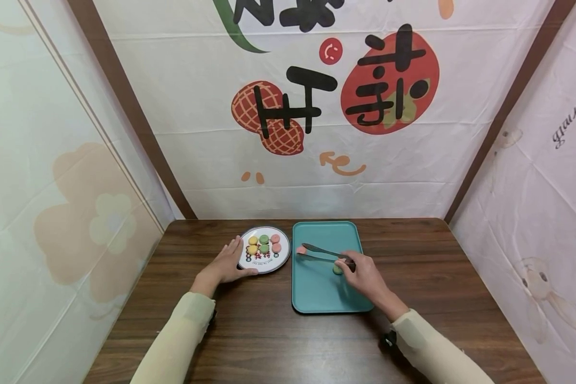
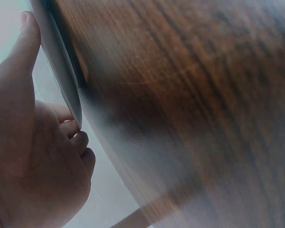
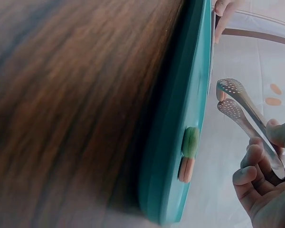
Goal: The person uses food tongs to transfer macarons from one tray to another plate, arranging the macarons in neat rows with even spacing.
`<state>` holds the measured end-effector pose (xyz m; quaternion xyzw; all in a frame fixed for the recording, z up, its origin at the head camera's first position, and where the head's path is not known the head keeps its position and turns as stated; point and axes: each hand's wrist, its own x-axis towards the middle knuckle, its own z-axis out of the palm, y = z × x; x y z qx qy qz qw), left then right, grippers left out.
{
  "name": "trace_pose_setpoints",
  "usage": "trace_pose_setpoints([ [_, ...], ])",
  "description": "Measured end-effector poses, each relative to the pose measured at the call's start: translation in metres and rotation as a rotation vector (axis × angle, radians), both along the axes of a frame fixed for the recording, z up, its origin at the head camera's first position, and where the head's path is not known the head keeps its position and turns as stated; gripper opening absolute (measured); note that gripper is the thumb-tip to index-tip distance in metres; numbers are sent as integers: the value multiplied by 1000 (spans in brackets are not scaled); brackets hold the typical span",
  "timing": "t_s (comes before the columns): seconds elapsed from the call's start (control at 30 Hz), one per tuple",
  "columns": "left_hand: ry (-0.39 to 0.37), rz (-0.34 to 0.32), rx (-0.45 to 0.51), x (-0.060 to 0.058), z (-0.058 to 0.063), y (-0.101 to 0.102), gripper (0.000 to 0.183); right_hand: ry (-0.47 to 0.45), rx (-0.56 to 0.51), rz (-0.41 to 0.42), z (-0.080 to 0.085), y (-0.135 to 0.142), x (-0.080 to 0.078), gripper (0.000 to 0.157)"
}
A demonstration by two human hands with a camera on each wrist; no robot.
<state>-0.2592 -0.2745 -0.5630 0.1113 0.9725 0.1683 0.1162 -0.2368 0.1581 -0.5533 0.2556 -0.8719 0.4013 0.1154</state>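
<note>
My left hand (image 1: 226, 264) rests at the left rim of a round white plate (image 1: 279, 262), fingers extended and thumb along its near side. Two yellow, two green and two pink macarons (image 1: 276, 248) sit on that plate. In my right hand (image 1: 367, 274) I hold metal tongs (image 1: 324, 249) with perforated tips, pointing left across a teal tray (image 1: 317, 293). A pink macaron (image 3: 221, 93) shows between the tong tips in the right wrist view. Below the right hand, a green macaron (image 3: 190, 142) and another pink macaron (image 3: 185, 169) lie on the tray.
The plate stands just left of the tray on a dark wooden table (image 1: 259, 341). A white printed cloth (image 1: 197, 160) hangs behind the table's back edge, with more cloth at both sides.
</note>
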Motion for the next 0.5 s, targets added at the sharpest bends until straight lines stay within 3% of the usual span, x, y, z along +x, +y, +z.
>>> trace_pose_setpoints([
  [0.23, 5, -1, 3, -1, -2, -2, 125, 5, -13, 26, -2, -11, -6, 34],
  [0.5, 12, -3, 3, -4, -5, -3, 125, 23, 3, 41, 1, -28, -10, 35],
])
